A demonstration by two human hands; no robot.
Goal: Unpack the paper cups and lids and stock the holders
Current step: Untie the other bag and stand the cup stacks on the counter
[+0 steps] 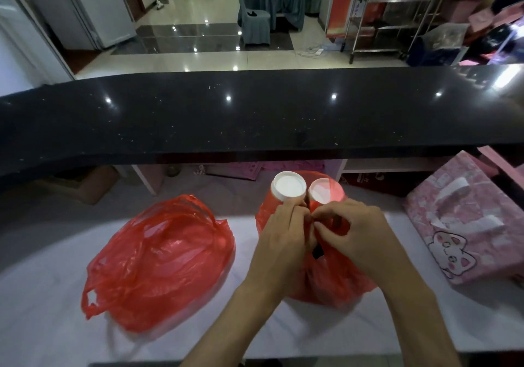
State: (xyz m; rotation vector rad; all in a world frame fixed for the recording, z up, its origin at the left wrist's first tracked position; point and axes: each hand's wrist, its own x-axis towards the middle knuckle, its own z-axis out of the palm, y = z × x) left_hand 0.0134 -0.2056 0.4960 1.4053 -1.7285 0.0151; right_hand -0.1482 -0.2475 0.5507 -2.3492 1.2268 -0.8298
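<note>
A red plastic bag (337, 281) stands on the white work surface (56, 296) in front of me. Two stacks of white paper cups (288, 186) poke out of its top, bottoms up; the right stack (321, 191) is partly under the red film. My left hand (286, 230) and my right hand (351, 225) meet at the bag's knotted top, fingers curled and pinching the plastic. A second red bag (161, 262) lies crumpled to the left, its contents hidden.
A raised black counter (255, 117) runs across just behind the bags. A pink cat-print gift bag (465, 225) sits at the right. Pink boxes and papers lie on the shelf under the counter. Beyond is a tiled hall with a metal rack.
</note>
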